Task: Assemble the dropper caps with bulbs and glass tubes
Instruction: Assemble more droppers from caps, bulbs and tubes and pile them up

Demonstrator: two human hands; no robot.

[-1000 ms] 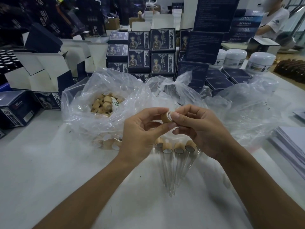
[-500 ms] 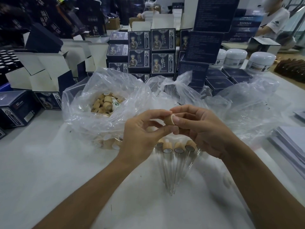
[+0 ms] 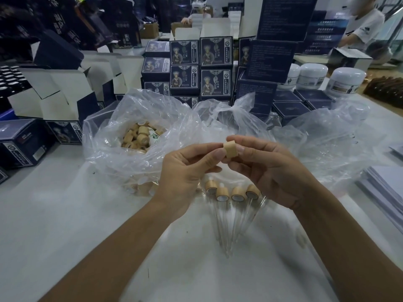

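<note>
A wood-coloured dropper cap (image 3: 230, 148) is held above the table between both hands. My left hand (image 3: 187, 171) pinches its left side with thumb and forefinger. My right hand (image 3: 270, 168) pinches its right side, and the cap's far end is hidden by those fingers. Below the hands lie several assembled droppers (image 3: 233, 194) with wooden caps and clear glass tubes (image 3: 224, 232) pointing toward me. A clear plastic bag (image 3: 104, 149) on the left holds a pile of loose wooden caps (image 3: 139, 137).
More crumpled clear bags (image 3: 331, 138) lie to the right. Dark blue product boxes (image 3: 200, 66) stack behind, open white-lined boxes (image 3: 54, 92) at left, white jars (image 3: 346, 80) at back right. A paper stack (image 3: 386, 186) sits at the right edge. A person (image 3: 366, 25) stands at the far right.
The cap has turned between my fingers: its white inner end showed before, now its plain wooden side faces me. Both hands stayed at about the same place.
</note>
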